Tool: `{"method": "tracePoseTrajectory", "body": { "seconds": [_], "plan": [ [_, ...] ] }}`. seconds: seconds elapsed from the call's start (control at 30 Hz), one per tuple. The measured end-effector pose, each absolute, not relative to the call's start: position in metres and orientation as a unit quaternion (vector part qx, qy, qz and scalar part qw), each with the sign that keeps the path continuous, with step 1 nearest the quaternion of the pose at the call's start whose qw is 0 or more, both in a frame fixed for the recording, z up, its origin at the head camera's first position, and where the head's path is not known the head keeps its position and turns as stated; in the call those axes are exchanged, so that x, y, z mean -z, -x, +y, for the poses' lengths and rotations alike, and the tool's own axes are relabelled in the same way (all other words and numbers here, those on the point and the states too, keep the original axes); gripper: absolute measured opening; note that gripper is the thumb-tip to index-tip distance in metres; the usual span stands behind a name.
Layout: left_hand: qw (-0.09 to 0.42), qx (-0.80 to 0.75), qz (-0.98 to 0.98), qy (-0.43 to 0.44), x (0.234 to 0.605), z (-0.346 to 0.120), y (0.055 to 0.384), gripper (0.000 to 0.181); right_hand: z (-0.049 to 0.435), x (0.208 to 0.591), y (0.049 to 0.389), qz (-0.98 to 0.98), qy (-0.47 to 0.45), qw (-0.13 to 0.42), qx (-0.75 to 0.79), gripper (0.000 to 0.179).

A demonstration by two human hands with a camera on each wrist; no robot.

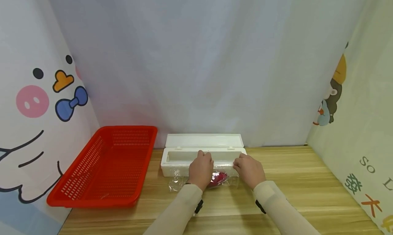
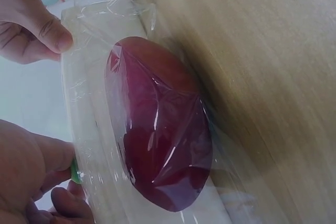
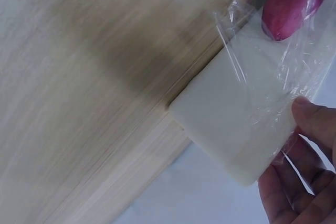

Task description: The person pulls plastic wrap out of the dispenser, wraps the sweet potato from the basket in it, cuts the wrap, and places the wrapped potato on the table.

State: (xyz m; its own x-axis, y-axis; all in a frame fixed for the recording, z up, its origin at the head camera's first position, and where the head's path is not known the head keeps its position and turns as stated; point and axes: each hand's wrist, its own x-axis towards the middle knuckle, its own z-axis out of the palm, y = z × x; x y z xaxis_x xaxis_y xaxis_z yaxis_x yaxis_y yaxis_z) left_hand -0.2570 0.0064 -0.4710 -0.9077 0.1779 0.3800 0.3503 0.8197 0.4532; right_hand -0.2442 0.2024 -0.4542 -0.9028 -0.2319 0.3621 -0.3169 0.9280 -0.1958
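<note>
A long white box point(image 1: 172, 170) stands on the table with its lid point(image 1: 204, 140) raised at the back. Clear cling film point(image 2: 89, 103) hangs over its front edge and covers a glossy dark-red oval thing point(image 2: 163, 129), perhaps a fruit or vegetable, lying before the box. At the box's top edge, the curled fingers of my left hand point(image 1: 201, 170) pinch a small green piece point(image 2: 76, 171), mostly hidden by them. To its right, my right hand point(image 1: 250, 170) pinches the film at the same edge, thumb in front point(image 3: 315, 124), fingers curled behind.
A red plastic basket point(image 1: 102, 202) with slotted sides stands left of the box. Behind the wooden table point(image 1: 291, 194) hangs a pale curtain point(image 1: 199, 64), with printed cartoon panels at both sides.
</note>
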Motion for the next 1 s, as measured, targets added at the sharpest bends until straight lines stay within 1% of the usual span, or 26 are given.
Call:
{"method": "tracePoseTrajectory", "body": {
  "seconds": [0.17, 0.77, 1.0],
  "plan": [
    [0.155, 0.27, -0.939, 0.142, 0.4708, 0.0058, 0.257, 0.017, 0.202, 0.4522, 0.241, -0.965, -0.142, 0.177, -0.132, 0.007],
    [0.169, 0.283, -0.933, 0.148, 0.475, 0.0044, 0.2585, 0.017, 0.2011, 0.4493, 0.242, -0.97, -0.137, 0.16, -0.124, 0.007],
    [0.159, 0.288, -0.933, 0.148, 0.4731, 0.0037, 0.2582, 0.016, 0.2015, 0.451, 0.2428, -0.971, -0.134, 0.154, -0.123, 0.006]
  ]
}}
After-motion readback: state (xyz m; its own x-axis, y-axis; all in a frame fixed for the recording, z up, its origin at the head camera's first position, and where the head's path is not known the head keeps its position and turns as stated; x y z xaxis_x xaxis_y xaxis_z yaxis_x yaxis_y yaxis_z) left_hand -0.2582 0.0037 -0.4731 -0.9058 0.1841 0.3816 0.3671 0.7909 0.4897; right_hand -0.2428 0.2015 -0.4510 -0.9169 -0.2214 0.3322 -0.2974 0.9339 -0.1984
